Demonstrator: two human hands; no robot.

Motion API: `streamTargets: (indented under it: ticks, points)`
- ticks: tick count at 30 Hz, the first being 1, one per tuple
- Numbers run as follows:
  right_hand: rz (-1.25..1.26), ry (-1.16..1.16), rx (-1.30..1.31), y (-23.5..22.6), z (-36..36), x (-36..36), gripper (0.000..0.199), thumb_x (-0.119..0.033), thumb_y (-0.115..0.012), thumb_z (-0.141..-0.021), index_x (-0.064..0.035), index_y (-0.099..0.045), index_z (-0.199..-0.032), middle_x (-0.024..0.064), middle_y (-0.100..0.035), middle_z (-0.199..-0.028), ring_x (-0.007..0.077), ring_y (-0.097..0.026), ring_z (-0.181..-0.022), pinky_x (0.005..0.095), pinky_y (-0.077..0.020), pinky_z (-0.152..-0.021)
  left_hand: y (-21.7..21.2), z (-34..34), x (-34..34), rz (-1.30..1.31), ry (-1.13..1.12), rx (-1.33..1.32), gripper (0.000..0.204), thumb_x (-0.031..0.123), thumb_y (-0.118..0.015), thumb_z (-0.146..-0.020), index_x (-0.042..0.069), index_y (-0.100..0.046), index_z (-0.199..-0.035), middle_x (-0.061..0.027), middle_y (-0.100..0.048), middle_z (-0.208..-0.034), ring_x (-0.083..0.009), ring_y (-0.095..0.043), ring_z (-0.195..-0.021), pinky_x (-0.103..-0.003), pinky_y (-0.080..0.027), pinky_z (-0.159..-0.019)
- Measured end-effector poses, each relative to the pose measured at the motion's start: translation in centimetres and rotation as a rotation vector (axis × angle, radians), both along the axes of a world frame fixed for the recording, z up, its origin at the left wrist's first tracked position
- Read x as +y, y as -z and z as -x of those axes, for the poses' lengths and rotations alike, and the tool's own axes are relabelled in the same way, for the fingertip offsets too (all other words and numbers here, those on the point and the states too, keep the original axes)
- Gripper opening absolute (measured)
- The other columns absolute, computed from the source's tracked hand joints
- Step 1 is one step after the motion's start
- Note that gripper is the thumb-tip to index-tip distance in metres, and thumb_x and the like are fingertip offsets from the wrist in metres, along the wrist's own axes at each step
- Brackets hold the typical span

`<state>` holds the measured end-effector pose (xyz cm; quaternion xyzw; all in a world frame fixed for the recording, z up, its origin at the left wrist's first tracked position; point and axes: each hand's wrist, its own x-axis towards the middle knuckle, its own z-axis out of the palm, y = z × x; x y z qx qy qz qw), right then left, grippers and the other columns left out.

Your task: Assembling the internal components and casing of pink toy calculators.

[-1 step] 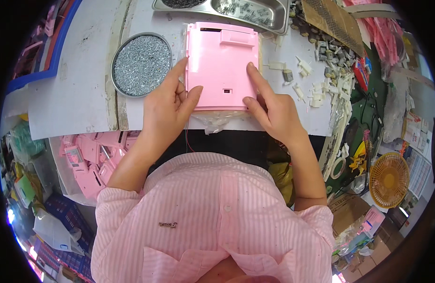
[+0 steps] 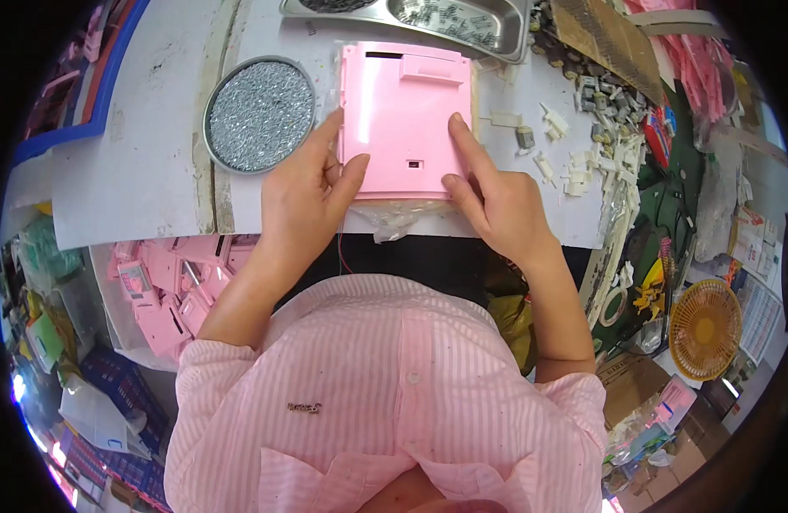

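White sheeting covers the worktop (image 2: 146,184), whose near edge cuts across just beyond the person's pink striped shirt (image 2: 385,385). What lies under the pink plastic panel (image 2: 407,120) is mostly hidden; only a crumpled bit of clear film (image 2: 394,221) shows at its near edge. The left hand (image 2: 304,201) grips the panel's left edge, thumb on top and forefinger along the side. The right hand (image 2: 496,201) holds the right near corner, forefinger stretched flat across the face. The panel lies flat between both hands. Left of it sits a round tin of silvery small parts (image 2: 259,114); beyond, a steel tray (image 2: 462,17) is cut off by the rim. Tiny white pieces (image 2: 573,162) at right are too small to identify.
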<state>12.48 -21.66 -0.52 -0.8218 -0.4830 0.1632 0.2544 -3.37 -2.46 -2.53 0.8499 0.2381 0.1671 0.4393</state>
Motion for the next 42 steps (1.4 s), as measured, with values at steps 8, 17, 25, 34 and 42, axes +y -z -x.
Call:
streamTargets:
  ticks: [8,17,25,34,42]
  points:
    - [0.235,-0.174,-0.249,-2.2,-1.2,1.2,0.064,-0.034,-0.059,-0.096,-0.0026,-0.042,-0.149,0.0127,-0.06,-0.053,0.0323,-0.061,-0.047,0.044,-0.0505,-0.049,-0.1,0.4,1.3,-0.051,0.005,0.088,0.043,0.021,-0.076,-0.087,0.002,-0.065,-0.125,-0.0063,-0.049,-0.056,-0.0196,-0.051,-0.048,-0.033,-0.043,-0.05]
    - [-1.034,0.31,0.17,-7.6,-13.3,6.8,0.038,-0.014,-0.059,-0.097,0.0007,-0.053,-0.132,0.0062,-0.064,-0.099,0.0145,-0.059,-0.08,0.034,-0.0472,-0.081,1.2,0.8,10.6,-0.551,0.082,0.061,0.012,0.014,-0.077,-0.078,0.006,-0.072,-0.084,-0.0081,-0.066,-0.086,-0.0299,-0.063,-0.088,-0.042,-0.048,-0.078]
    - [-0.81,0.018,0.028,-11.8,-13.1,14.1,0.045,-0.004,-0.071,-0.082,-0.0016,-0.052,-0.124,0.0087,-0.061,-0.107,0.0193,-0.062,-0.098,0.0361,-0.0517,-0.088,1.2,0.0,11.7,-0.753,-0.059,0.039,0.02,0.023,-0.068,-0.09,0.006,-0.063,-0.079,-0.0056,-0.064,-0.082,-0.0266,-0.06,-0.078,-0.042,-0.042,-0.076]
    - [-0.881,-0.446,0.884,-7.5,-6.9,9.2,0.056,-0.014,-0.053,-0.092,0.0017,-0.038,-0.144,0.0083,-0.056,-0.103,0.0201,-0.054,-0.089,0.0452,-0.0452,-0.096,-0.2,-0.6,7.8,-0.604,-0.01,-0.115,0.013,0.017,-0.073,-0.086,0.008,-0.066,-0.079,-0.0022,-0.067,-0.077,-0.0216,-0.063,-0.075,-0.036,-0.039,-0.076]
    - [-0.955,-0.454,1.033,-9.2,-1.5,6.7,0.044,-0.026,-0.053,-0.097,-0.0141,-0.045,-0.139,-0.0023,-0.047,-0.071,0.0133,-0.045,-0.063,0.0354,-0.0407,-0.073,-2.7,-1.6,0.9,-0.132,0.227,-0.313,0.007,0.009,-0.075,-0.083,0.012,-0.073,-0.089,0.0005,-0.071,-0.082,-0.0161,-0.061,-0.068,-0.033,-0.036,-0.075]
